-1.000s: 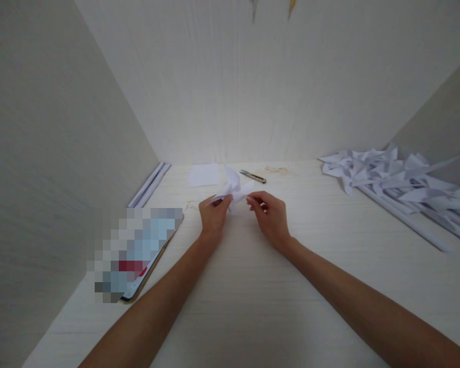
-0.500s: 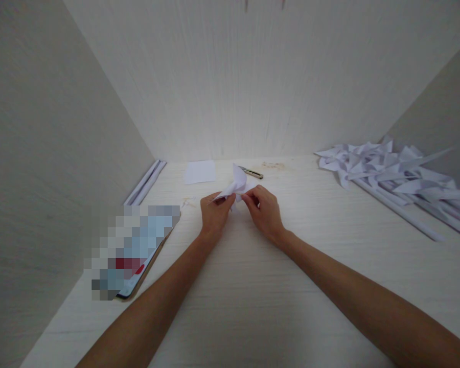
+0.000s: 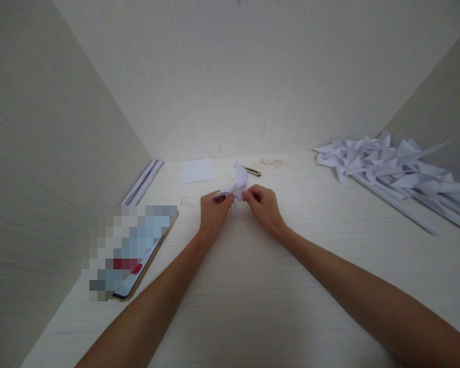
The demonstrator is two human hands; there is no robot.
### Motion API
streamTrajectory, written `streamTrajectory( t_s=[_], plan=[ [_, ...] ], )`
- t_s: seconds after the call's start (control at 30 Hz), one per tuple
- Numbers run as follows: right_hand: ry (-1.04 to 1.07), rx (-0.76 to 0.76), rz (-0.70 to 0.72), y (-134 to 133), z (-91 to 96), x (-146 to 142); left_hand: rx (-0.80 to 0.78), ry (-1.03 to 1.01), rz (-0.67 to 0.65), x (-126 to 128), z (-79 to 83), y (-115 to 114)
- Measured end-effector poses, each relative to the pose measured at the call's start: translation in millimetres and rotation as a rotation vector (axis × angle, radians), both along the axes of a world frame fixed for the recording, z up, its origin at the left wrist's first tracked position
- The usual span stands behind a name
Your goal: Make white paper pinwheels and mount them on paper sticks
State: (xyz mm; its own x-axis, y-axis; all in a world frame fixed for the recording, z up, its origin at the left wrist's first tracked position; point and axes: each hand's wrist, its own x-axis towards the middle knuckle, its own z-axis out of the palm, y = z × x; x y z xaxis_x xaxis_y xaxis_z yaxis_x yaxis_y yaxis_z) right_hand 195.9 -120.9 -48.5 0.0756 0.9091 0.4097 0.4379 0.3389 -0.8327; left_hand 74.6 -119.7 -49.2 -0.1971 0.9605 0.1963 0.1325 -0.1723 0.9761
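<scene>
A white paper pinwheel (image 3: 240,179) with curled blades is held over the middle of the table. My left hand (image 3: 215,210) pinches it from the left, thumb near its centre. From the right, my right hand (image 3: 264,205) has its thumb and fingertips closed on a paper corner by the centre. Fingers and blades hide part of the pinwheel's underside. Just behind it lies a utility knife (image 3: 253,171). To the left of the knife rests a square white paper sheet (image 3: 197,170).
Several white paper pinwheels (image 3: 375,166) on rolled paper sticks (image 3: 402,205) are heaped at the right. Rolled paper tubes (image 3: 142,183) lean along the left wall. A phone (image 3: 136,271), mostly blurred out, lies left of my forearm. Walls enclose the table at the back and sides.
The view has shifted slightly. My right fingers have moved a little along the paper near the centre, and one blade's tip sits differently. Both hands keep their hold.
</scene>
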Motion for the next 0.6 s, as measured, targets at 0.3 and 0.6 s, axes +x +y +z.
streamTrajectory(
  t_s=[0.3, 0.6],
  plan=[
    [0.095, -0.122, 0.075, 2.9, 4.1, 1.9, 0.001, 0.089, 0.019, 0.0, 1.7, -0.6],
    [0.069, -0.085, 0.067, 3.8, 1.1, 1.5, 0.025, 0.1, 0.034, -0.4, 1.3, 0.0]
  ],
)
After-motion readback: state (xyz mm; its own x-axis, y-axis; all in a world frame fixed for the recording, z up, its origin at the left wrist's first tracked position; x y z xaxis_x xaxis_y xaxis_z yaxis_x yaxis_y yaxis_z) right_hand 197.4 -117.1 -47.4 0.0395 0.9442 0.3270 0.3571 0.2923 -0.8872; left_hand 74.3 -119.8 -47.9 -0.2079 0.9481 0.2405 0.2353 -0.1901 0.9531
